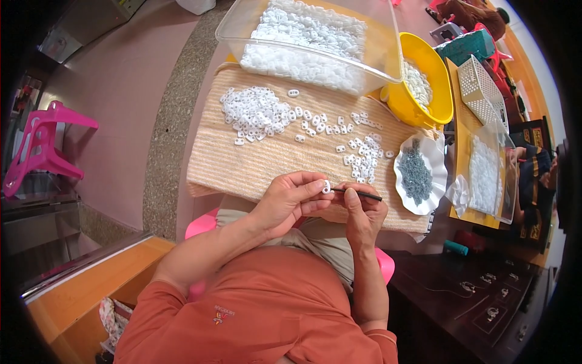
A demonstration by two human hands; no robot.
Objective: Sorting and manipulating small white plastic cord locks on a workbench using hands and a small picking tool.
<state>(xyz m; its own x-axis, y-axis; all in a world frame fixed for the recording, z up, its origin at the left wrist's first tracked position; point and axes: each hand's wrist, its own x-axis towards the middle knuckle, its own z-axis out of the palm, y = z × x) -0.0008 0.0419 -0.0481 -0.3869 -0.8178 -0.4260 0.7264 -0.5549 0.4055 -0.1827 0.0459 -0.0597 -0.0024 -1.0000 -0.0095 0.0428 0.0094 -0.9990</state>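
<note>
My left hand (284, 205) pinches a small white plastic piece with two holes (327, 186) between thumb and fingertips. Closed around a thin black rod-shaped tool (370, 196), my right hand (364, 219) holds the tool's tip against or very near the piece. The far end of the tool sticks out to the right past my thumb. Both hands are over the near edge of a striped cloth (267, 164). Ahead of them lies a loose group of white pieces (367, 155), and a larger heap of white pieces (251, 112) is farther left.
A white scalloped dish (440, 179) of small grey metal parts (415, 173) is at the right. Behind stand a clear bin (385, 60) of white pieces and a yellow basin (445, 97). A pink stool (45, 145) stands left. Another person (536, 176) is at the far right.
</note>
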